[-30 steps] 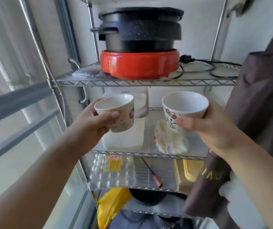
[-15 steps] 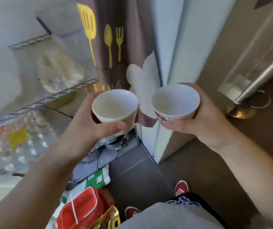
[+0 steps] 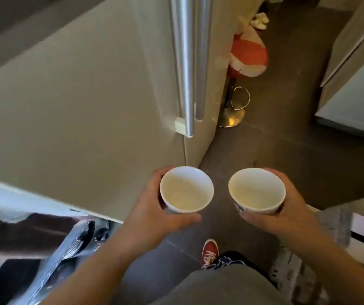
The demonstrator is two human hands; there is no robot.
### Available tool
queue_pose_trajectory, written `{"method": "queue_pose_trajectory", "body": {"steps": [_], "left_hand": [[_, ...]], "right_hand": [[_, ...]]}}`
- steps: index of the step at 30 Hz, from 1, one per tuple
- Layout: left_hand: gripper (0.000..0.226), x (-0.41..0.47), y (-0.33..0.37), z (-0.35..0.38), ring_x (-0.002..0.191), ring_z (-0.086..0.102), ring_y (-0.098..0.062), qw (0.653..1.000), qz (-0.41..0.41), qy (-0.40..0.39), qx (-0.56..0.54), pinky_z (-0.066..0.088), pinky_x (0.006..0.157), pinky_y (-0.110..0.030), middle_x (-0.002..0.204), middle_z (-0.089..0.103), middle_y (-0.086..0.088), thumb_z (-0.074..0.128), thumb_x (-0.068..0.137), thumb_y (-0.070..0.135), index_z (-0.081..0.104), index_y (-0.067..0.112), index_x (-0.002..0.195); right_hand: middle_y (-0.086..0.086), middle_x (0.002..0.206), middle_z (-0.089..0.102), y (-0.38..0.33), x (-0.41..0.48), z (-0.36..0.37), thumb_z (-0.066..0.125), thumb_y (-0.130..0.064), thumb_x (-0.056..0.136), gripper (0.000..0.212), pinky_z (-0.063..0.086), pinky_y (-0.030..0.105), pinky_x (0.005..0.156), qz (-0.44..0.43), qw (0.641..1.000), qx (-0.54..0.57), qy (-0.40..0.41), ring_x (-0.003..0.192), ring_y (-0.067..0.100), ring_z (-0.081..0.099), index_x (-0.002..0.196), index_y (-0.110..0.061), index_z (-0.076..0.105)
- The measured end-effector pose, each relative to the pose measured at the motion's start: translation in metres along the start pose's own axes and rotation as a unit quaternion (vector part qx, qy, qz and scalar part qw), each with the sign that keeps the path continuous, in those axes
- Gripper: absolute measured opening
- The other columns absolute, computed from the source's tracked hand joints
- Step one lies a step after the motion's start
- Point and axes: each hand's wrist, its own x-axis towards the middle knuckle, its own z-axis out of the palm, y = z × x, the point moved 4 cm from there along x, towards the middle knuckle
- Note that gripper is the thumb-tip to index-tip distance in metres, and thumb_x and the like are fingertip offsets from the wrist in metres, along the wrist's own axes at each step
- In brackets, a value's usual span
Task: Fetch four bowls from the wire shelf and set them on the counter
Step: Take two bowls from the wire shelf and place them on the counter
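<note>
Two small white bowls are carried side by side over the dark floor. My left hand (image 3: 152, 214) grips the left bowl (image 3: 186, 189) from below and from the side. My right hand (image 3: 286, 212) wraps around the right bowl (image 3: 257, 190), which has a printed picture on its outer wall. Both bowls are upright and empty, with a gap between them. The wire shelf is out of view, and no counter top shows clearly.
A tall beige fridge (image 3: 77, 102) with long metal handles (image 3: 187, 62) fills the left. A bar stool (image 3: 233, 108) with a red and white cushion (image 3: 248, 58) stands beyond it. Pale cabinets (image 3: 352, 84) line the right. Dark floor (image 3: 275, 146) runs between. A grey patterned surface (image 3: 339, 227) sits at the right.
The view has swung away from the wire shelf, past a hanging apron, to the fridge and the floor. Both hands have kept hold of their bowls and now carry them lower.
</note>
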Motion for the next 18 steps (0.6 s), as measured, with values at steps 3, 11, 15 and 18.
{"method": "queue_pose_trajectory", "body": {"steps": [3, 11, 15, 18], "left_hand": [[0.087, 0.051, 0.005, 0.035, 0.107, 0.054, 0.008, 0.999, -0.004, -0.028, 0.020, 0.049, 0.072, -0.004, 0.112, 0.054, 0.034, 0.090, 0.044, 0.045, 0.042, 0.061, 0.115], [0.083, 0.146, 0.003, 0.087, 0.109, 0.058, -0.003, 0.997, -0.021, -0.050, 0.055, 0.054, 0.081, -0.021, 0.116, 0.059, 0.020, 0.092, 0.056, 0.025, 0.047, 0.040, 0.123], [0.083, 0.201, 0.003, 0.115, 0.105, 0.056, 0.009, 0.994, -0.017, -0.078, 0.073, 0.052, 0.073, -0.010, 0.119, 0.056, 0.017, 0.088, 0.060, 0.016, 0.044, 0.031, 0.129], [0.085, 0.254, 0.005, 0.143, 0.105, 0.056, 0.008, 0.992, -0.015, -0.109, 0.066, 0.052, 0.076, -0.010, 0.120, 0.056, 0.014, 0.088, 0.059, 0.013, 0.044, 0.025, 0.130]], "right_hand": [[-0.045, 0.106, 0.053, 0.031, 0.016, -0.043, 0.084, -0.046, 0.048, 0.078, 0.042, -0.005, 0.061, 0.029, 0.999, -0.009, 0.037, 0.106, -0.021, 0.049, 0.108, -0.072, 0.040], [-0.047, 0.104, 0.050, 0.081, 0.076, -0.133, 0.082, -0.050, 0.049, 0.080, 0.044, -0.004, 0.062, 0.076, 0.989, -0.001, 0.128, 0.105, -0.019, 0.050, 0.115, -0.063, 0.039], [-0.045, 0.106, 0.049, 0.096, 0.119, -0.168, 0.078, -0.058, 0.045, 0.082, 0.047, 0.001, 0.062, 0.091, 0.981, -0.005, 0.174, 0.105, -0.009, 0.055, 0.117, -0.057, 0.038], [-0.036, 0.112, 0.047, 0.107, 0.158, -0.196, 0.078, -0.054, 0.046, 0.090, 0.043, 0.005, 0.070, 0.097, 0.975, -0.015, 0.201, 0.103, -0.001, 0.055, 0.126, -0.045, 0.036]]}}
